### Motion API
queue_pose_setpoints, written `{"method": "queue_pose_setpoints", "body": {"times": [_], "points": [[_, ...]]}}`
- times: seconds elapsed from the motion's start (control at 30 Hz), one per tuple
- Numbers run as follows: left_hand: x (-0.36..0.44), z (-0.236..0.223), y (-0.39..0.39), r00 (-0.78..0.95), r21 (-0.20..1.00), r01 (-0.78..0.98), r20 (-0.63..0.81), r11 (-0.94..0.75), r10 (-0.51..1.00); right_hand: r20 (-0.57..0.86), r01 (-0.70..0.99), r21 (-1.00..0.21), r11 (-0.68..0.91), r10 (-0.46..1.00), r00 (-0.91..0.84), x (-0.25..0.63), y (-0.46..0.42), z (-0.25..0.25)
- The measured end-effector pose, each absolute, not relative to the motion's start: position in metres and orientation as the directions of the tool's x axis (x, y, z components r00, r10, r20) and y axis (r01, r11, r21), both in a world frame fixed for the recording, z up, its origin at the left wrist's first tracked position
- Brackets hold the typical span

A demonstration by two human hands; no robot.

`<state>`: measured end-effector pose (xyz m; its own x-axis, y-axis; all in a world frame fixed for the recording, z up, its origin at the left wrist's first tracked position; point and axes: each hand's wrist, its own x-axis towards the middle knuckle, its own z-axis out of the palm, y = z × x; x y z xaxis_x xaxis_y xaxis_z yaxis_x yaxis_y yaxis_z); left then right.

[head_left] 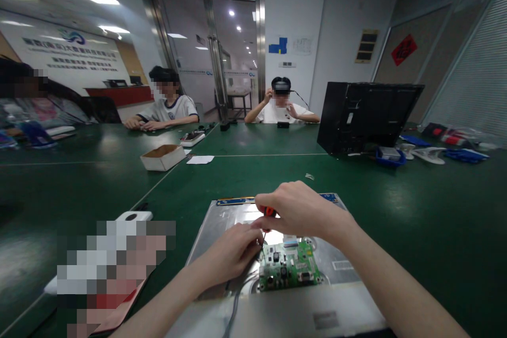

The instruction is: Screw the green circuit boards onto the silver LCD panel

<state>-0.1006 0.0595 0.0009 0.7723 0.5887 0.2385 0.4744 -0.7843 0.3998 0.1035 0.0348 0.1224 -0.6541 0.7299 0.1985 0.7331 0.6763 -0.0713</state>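
Observation:
A screwdriver [270, 212] with a red and black handle is gripped from above by my right hand [303, 208]. Its thin shaft points down at the upper left corner of a green circuit board [289, 264]. Close beside the shaft, my left hand [237, 248] has its fingers curled and pressed together at that corner; what they hold, if anything, is hidden. The board lies on the silver metal back of a display panel [209, 229], which has a blue strip along its far edge. A grey cable [234, 309] runs from beside the board toward me.
On the green table [400, 216], a white device and a pink item [134, 296], partly blurred, lie at left. Further off are an open cardboard box [163, 158], papers [200, 159] and a black monitor housing [368, 113]. Several people sit across the table.

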Motion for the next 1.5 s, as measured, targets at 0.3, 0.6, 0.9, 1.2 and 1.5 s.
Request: {"method": "queue_pose_setpoints", "body": {"times": [0.3, 0.6, 0.9, 1.2, 1.5], "points": [[-0.101, 0.001, 0.059, 0.783, 0.413, 0.473, 0.207, -0.778, 0.587, 0.193, 0.735, -0.094, 0.671, 0.737, -0.648, 0.105, 0.033, 0.122], [-0.1, 0.004, 0.058, 0.773, 0.399, 0.473, 0.24, -0.786, 0.587, 0.202, 0.757, -0.07, 0.65, 0.752, -0.627, 0.102, 0.035, 0.121], [-0.102, -0.006, 0.064, 0.787, 0.402, 0.468, 0.215, -0.787, 0.578, 0.186, 0.692, -0.151, 0.706, 0.708, -0.681, 0.103, 0.032, 0.124], [-0.099, -0.002, 0.062, 0.769, 0.387, 0.501, 0.21, -0.774, 0.603, 0.206, 0.755, -0.074, 0.652, 0.751, -0.628, 0.101, 0.036, 0.119], [-0.1, -0.009, 0.067, 0.781, 0.415, 0.466, 0.222, -0.781, 0.584, 0.171, 0.673, -0.166, 0.721, 0.693, -0.7, 0.102, 0.032, 0.124]]}}
